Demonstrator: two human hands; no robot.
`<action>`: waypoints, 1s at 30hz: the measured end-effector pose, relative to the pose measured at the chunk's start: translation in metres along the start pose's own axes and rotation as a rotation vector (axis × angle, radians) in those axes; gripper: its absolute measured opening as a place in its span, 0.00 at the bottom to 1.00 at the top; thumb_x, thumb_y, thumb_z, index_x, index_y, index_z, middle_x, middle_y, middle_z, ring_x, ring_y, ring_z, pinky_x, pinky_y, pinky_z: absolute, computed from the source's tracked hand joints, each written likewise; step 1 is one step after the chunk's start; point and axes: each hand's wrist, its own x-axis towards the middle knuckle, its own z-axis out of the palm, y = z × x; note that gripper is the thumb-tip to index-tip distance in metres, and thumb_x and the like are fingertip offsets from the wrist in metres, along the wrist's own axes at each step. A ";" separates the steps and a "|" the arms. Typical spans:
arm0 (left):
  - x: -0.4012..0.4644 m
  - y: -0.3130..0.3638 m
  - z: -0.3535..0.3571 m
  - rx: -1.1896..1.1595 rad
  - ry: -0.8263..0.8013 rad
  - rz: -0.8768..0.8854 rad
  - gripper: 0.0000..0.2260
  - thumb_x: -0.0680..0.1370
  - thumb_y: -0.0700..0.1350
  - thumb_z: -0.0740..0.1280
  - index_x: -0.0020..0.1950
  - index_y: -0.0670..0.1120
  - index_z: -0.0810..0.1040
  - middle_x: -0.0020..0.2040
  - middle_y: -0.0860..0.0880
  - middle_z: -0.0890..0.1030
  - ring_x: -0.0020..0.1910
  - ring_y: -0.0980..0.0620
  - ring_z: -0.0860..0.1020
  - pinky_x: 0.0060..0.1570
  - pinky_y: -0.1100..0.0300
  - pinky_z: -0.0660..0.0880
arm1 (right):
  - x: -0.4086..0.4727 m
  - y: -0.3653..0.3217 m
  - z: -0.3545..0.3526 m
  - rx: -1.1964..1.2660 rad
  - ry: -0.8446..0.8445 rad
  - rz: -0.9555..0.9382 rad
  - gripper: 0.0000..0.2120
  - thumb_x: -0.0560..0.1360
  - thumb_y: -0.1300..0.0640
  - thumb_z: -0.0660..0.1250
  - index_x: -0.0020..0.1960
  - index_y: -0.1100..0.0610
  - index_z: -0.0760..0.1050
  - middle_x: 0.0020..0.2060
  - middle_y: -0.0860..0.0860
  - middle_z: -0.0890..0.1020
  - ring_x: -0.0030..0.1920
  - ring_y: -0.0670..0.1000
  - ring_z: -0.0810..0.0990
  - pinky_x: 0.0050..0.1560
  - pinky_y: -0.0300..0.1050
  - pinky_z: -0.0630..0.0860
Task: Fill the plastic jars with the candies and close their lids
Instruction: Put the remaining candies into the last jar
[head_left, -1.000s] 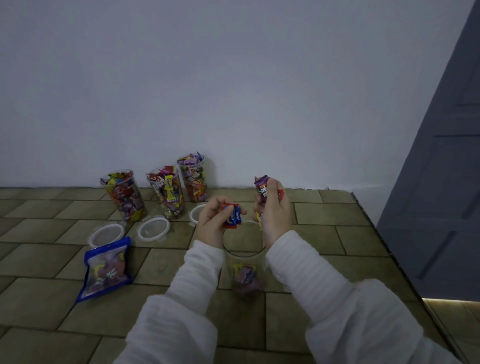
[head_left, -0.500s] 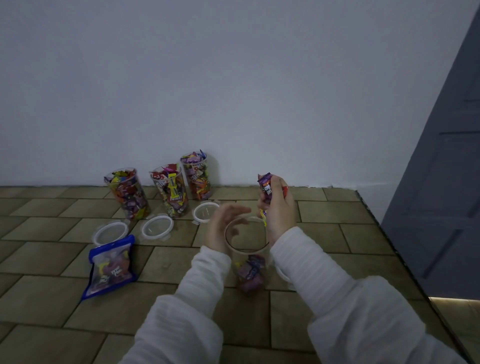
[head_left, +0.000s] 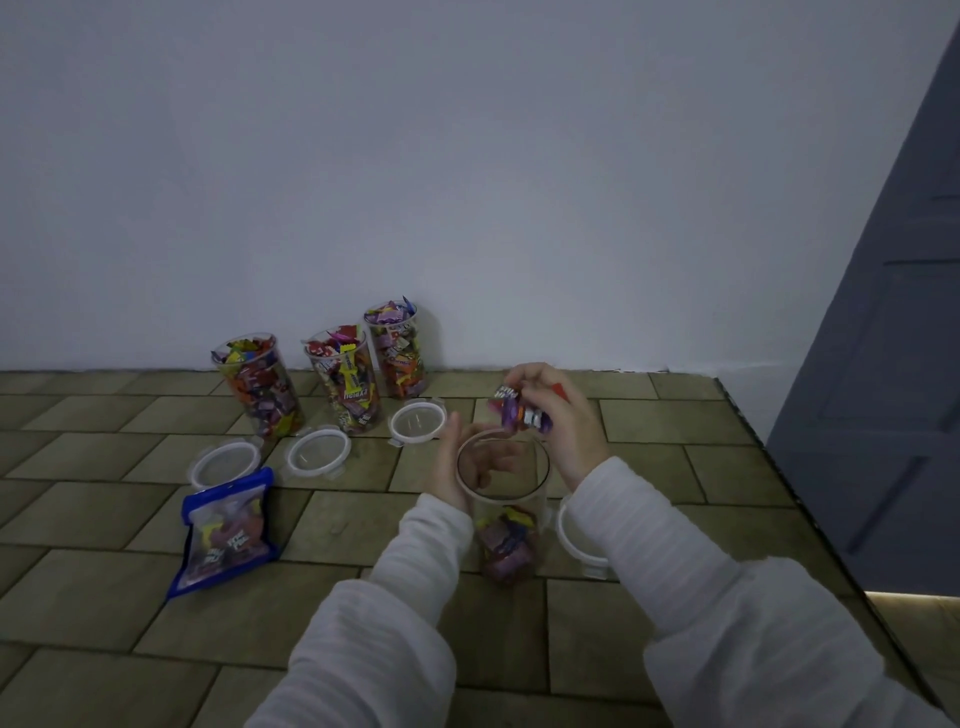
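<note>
My right hand (head_left: 558, 415) is curled round a small bunch of wrapped candies (head_left: 521, 413), purple and silver ones, held just above the far rim of the clear plastic jar (head_left: 506, 512) that stands upright on the tiled floor (head_left: 363, 597) between my forearms. My left hand (head_left: 460, 465) rests against the jar's left side near the mouth, fingers straight and loose, gripping nothing. The jar holds only a shallow layer of candies at the bottom. Just to its right, partly hidden by my right sleeve (head_left: 649, 525), lies what looks like its white-rimmed lid (head_left: 576, 540), though I see only an edge of it. Against the wall stand three full jars (head_left: 260, 387) (head_left: 345, 379) (head_left: 397, 351), uncovered and heaped with candies, and in front of them three lids (head_left: 224, 463) (head_left: 318, 453) (head_left: 418, 421) lie flat on the tiles. Near the left lid sits a blue-edged candy bag (head_left: 226, 532), some candies showing through its clear front.
</note>
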 end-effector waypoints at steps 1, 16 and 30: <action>-0.001 0.000 0.003 -0.020 0.006 -0.003 0.26 0.82 0.54 0.47 0.41 0.37 0.74 0.27 0.43 0.80 0.21 0.50 0.77 0.19 0.70 0.67 | -0.003 0.001 -0.001 -0.058 -0.016 -0.034 0.06 0.70 0.63 0.59 0.41 0.59 0.75 0.36 0.50 0.78 0.37 0.47 0.77 0.39 0.36 0.73; -0.002 -0.002 0.000 0.065 0.057 0.041 0.27 0.81 0.54 0.51 0.32 0.42 0.80 0.27 0.48 0.80 0.27 0.53 0.76 0.29 0.64 0.69 | -0.012 0.010 -0.017 -0.464 -0.150 -0.266 0.11 0.72 0.65 0.64 0.45 0.49 0.76 0.27 0.51 0.64 0.29 0.48 0.64 0.33 0.39 0.64; -0.006 0.000 0.003 -0.030 0.047 0.051 0.29 0.82 0.52 0.48 0.30 0.43 0.79 0.23 0.50 0.77 0.18 0.57 0.72 0.19 0.71 0.65 | -0.021 -0.010 0.003 -0.434 -0.335 -0.116 0.16 0.67 0.67 0.57 0.50 0.54 0.76 0.35 0.49 0.68 0.36 0.46 0.69 0.36 0.32 0.68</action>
